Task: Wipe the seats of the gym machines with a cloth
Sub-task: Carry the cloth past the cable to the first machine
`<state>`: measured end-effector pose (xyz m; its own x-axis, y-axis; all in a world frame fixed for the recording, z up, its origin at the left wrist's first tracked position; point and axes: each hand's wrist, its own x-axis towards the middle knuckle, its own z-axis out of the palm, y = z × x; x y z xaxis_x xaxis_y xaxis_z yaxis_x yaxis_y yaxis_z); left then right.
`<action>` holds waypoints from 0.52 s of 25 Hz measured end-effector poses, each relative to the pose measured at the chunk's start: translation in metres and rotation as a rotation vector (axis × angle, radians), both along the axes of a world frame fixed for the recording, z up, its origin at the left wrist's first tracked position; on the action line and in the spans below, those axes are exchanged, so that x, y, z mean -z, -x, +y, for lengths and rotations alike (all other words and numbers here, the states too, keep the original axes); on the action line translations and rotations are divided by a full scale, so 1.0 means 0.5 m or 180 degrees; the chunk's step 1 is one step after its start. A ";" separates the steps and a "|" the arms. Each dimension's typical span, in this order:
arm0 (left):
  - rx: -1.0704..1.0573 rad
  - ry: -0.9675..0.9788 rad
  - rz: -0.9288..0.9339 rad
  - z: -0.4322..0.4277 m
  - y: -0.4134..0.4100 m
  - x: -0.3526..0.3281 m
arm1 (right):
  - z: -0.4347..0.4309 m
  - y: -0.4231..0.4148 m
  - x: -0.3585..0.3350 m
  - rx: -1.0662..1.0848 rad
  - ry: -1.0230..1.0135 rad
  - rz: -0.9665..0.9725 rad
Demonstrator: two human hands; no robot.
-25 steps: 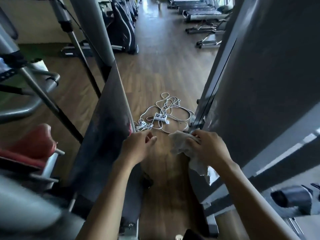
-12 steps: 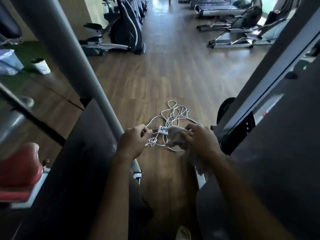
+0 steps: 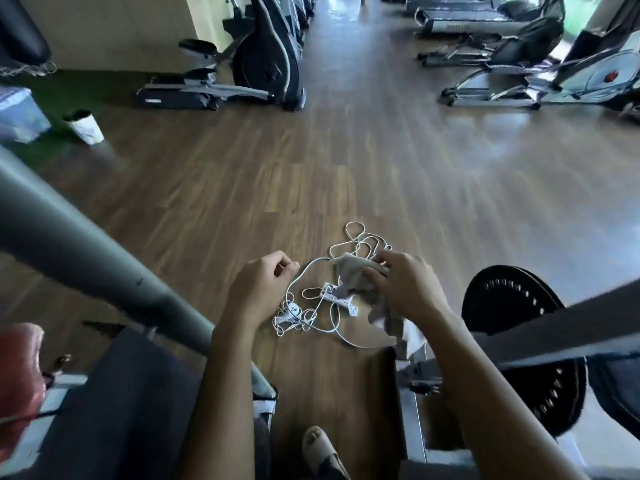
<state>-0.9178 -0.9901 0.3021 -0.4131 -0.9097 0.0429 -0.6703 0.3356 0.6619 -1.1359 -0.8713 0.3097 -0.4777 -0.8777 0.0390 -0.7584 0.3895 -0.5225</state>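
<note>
Here, cloth (image 3: 349,273) gripped in right hand (image 3: 405,289), long axis diagonal, tail down and rightward; left hand (image 3: 259,292) clenched, empty

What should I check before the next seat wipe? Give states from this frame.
1. Cloth held: ok. The right hand grips the cloth.
2. Left hand free: ok. Its fingers are curled with nothing in them.
3. Cloth on a seat: not ok. It hangs above the floor.
4. Seat located: ok. The red seat is at the left edge.
5. Seat dirt: cannot tell, blurred.
6. Floor ahead clear: not ok. A tangled white cord with power strips lies there.
</note>
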 end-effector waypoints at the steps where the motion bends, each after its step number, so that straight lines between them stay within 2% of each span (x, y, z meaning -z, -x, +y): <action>1: -0.0028 0.0002 0.0012 -0.022 0.003 0.005 | -0.029 0.011 -0.005 -0.0078 -0.0028 0.0047; 9: -0.0345 -0.0185 0.0405 -0.188 -0.014 0.031 | -0.296 0.055 -0.007 -0.0868 0.0083 0.0049; 13: -0.0791 -0.0070 0.0269 -0.260 -0.023 0.005 | -0.455 0.056 -0.003 -0.1416 0.0115 0.0016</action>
